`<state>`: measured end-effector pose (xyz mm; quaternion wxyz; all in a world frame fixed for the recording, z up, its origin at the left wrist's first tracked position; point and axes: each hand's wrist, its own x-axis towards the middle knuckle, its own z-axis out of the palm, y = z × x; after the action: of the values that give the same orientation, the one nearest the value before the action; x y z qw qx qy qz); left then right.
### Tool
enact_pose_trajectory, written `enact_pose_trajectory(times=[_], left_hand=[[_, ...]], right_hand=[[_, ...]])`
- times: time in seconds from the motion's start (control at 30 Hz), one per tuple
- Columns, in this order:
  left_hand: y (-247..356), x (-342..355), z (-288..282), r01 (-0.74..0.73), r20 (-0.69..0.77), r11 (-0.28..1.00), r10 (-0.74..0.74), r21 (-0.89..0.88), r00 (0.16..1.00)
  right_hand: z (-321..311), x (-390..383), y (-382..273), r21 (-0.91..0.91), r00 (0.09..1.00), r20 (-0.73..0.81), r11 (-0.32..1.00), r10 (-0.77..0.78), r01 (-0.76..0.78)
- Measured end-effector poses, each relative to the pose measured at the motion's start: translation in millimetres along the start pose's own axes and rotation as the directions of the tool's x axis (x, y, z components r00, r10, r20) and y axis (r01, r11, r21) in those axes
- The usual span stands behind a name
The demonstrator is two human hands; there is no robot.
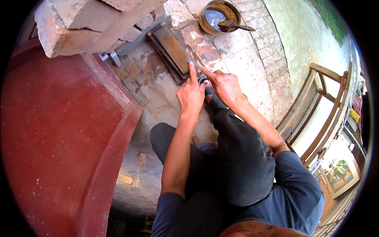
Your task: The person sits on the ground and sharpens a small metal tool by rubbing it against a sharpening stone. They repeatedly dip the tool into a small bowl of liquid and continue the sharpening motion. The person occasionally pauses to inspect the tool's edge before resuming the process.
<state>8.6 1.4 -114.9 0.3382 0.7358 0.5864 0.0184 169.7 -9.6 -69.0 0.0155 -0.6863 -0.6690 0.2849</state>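
My left hand [188,96] points its index finger onto the near end of a brown, flat-topped rectangular block [171,45], its other fingers curled; a small grey piece [189,61] shows at the fingertip. My right hand [226,87], index finger likewise extended and the rest folded, reaches in just beside the block's near right corner. Whether the curled fingers of either hand hold anything, I cannot tell. The block lies ahead of my sandalled foot [209,93], on worn brick paving [248,59]. Just beyond it, to the right, stands a round, yellowish-brown bowl [208,30] of dark liquid, a brown, long-handled utensil [237,26] resting across its rim. A broad, red-painted slab [59,134] fills the left, below stacked, rough-edged pale-orange bricks [79,41]; a brown, slatted wooden frame [337,104] stands well apart at right.
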Motion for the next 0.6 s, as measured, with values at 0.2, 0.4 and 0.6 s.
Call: enact_pose_trajectory(times=[0.2, 0.4, 0.6], left_hand=[[5.9, 14.8, -14.3, 0.076, 0.060, 0.997, -0.075, -0.001, 0.995], [26.5, 2.9, -21.2, 0.131, 0.196, 0.988, -0.146, 0.086, 0.970], [8.9, 5.7, -9.3, 0.121, 0.131, 0.990, -0.130, 0.078, 0.983]], right_hand=[[4.6, 13.8, 0.6, 0.021, 0.999, -0.034, 0.999, -0.042, 0.043], [5.9, -5.1, 7.7, -0.008, 0.998, -0.033, 0.999, -0.051, 0.051], [-2.8, 6.1, -5.3, 0.055, 0.998, 0.047, 0.998, -0.047, 0.044]])
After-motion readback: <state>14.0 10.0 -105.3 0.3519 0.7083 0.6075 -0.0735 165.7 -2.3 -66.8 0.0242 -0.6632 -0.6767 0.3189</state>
